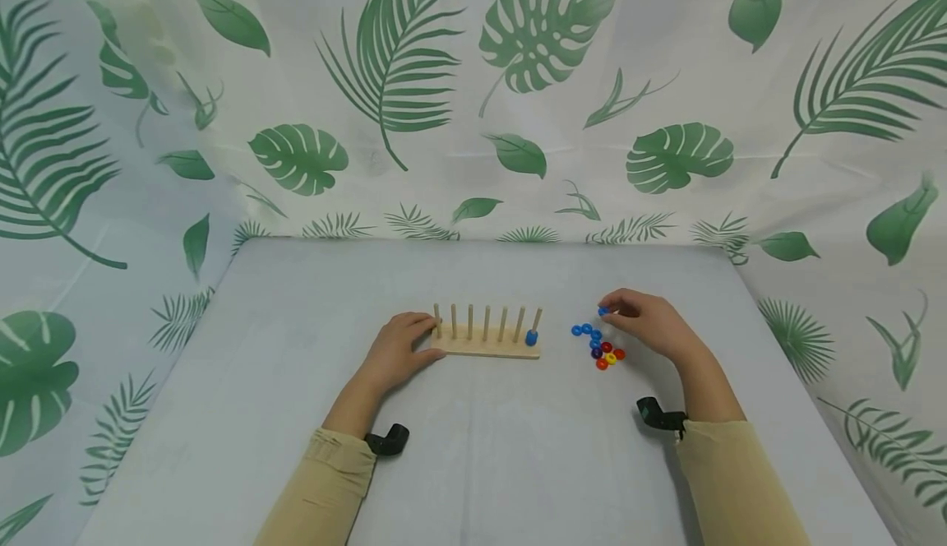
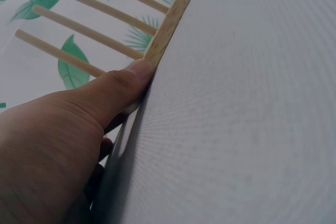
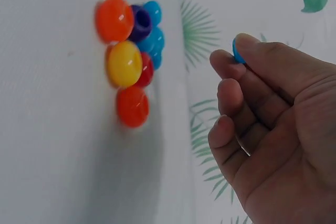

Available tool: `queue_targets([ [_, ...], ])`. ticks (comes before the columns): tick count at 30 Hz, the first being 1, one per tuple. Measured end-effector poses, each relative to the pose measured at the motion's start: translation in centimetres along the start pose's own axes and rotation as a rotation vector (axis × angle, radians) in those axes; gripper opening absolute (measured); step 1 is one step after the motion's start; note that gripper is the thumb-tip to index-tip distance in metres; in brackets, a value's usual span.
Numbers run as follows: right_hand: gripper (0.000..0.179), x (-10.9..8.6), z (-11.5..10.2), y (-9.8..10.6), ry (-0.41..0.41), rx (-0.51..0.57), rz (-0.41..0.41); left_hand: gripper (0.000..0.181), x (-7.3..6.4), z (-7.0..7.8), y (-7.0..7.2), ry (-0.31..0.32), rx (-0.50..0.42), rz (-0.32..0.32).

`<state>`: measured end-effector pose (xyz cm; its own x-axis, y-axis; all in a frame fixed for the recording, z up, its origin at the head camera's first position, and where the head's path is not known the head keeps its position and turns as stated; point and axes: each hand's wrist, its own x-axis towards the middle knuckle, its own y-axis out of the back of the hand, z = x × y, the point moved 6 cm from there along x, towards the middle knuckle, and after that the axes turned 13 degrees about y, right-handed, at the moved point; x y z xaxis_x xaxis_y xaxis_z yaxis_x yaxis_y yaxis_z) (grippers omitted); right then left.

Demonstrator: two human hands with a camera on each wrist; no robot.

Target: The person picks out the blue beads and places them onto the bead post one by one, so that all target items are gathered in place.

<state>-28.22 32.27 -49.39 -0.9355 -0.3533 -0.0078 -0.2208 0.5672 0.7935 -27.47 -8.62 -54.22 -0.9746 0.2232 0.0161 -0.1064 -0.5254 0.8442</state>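
Observation:
A wooden peg board (image 1: 488,350) with a row of several upright pegs stands on the table. My left hand (image 1: 392,353) grips its left end, and in the left wrist view the thumb (image 2: 126,80) presses on the board's edge. Blue beads (image 1: 531,338) sit low on the rightmost peg; how many cannot be told. Above the table to the right, my right hand (image 1: 651,324) pinches a blue bead (image 3: 238,53) between thumb and forefinger. Below that hand lie loose beads: several blue ones (image 1: 587,328), a yellow bead (image 3: 125,64), a dark purple bead (image 3: 140,23), and red and orange beads (image 3: 133,107).
The table (image 1: 473,447) has a pale cover and meets a leaf-printed curtain (image 1: 436,159) at its back edge. Black wrist cameras hang at the left cuff (image 1: 340,455) and the right cuff (image 1: 718,443).

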Motion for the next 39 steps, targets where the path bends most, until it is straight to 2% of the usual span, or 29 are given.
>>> queue_targets([
  [14, 0.026, 0.3, -5.6, -0.1, 0.115, 0.064, 0.045, 0.060, 0.1, -0.3, -0.2, 0.002, -0.002, -0.013],
  [30, 0.024, 1.3, -9.5, -1.5, 0.202, 0.127, 0.092, 0.060, 0.0, -0.2, -0.1, 0.011, -0.005, -0.009],
  [39, 0.021, 2.0, -10.6, -2.1, 0.225, 0.147, 0.107, 0.060, 0.0, -0.1, -0.1, -0.003, -0.003, 0.002],
])
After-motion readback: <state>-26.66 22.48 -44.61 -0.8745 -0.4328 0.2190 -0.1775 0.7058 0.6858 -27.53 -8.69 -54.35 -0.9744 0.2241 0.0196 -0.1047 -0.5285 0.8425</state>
